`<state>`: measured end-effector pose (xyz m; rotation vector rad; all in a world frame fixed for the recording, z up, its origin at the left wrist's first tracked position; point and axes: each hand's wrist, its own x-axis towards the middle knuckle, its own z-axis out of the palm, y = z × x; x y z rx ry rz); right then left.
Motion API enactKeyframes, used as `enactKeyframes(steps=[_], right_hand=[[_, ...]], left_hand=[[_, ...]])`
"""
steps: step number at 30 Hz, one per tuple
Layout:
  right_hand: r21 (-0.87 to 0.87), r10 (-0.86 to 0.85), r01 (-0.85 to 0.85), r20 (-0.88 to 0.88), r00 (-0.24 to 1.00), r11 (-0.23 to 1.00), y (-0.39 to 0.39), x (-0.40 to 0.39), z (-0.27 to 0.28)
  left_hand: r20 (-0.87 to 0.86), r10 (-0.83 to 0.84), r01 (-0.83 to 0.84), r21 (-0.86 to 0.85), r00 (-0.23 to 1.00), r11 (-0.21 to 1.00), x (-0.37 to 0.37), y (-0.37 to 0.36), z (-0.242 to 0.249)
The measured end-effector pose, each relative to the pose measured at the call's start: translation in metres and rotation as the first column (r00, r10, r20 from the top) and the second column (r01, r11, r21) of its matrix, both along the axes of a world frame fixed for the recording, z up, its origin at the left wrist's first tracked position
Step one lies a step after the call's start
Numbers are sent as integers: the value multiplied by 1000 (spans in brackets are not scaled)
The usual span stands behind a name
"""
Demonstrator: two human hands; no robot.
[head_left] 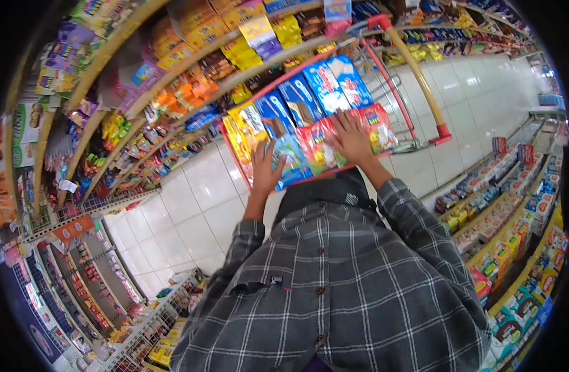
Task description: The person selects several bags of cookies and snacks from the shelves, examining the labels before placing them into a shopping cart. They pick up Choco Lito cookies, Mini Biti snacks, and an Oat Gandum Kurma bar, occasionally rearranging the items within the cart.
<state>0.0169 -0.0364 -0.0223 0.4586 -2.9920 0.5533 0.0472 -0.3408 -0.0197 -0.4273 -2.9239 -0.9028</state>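
Observation:
In front of me is a shopping cart (pixel 442 141) with a red rim, filled with snack packs lying side by side. My left hand (pixel 266 166) rests, fingers spread, at the near left on a light-blue pack (pixel 292 160). Just beyond it lies a yellow pack (pixel 246 127). Fingers apart, my right hand (pixel 351 137) lies flat on red packs (pixel 380 127) along the near side. Behind these sit dark-blue biscuit packs (pixel 302 99) and bright-blue and white packs (pixel 326 85). Neither hand is closed round anything.
Candy and snack shelves (pixel 191 93) curve along the far and left sides. To the right stands a shelf of boxed goods (pixel 489 211). A white wire rack (pixel 151 328) is at lower left. White tiled floor (pixel 191 204) runs between them. A yellow bar (pixel 414 71) crosses the cart's right end.

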Motion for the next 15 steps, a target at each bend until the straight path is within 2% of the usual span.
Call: enactKeyframes(steps=[4,6,9,12,15], right_hand=[[80,18,-18,-6,1000,997,0,7,-9],[148,27,-26,-3,1000,989,0,8,-2],[148,44,-45,6,999,988,0,8,0],[12,83,-84,70,994,996,6,5,-4],[15,87,-88,61,994,996,9,5,-10]], left_hand=[[-22,130,-129,60,991,990,31,-38,-16],[-8,183,-183,28,983,983,45,-45,-14],[-12,234,-234,49,972,971,65,-50,-25],[36,247,-250,133,968,959,76,-48,-26],[47,249,-254,181,967,950,78,-45,-31]])
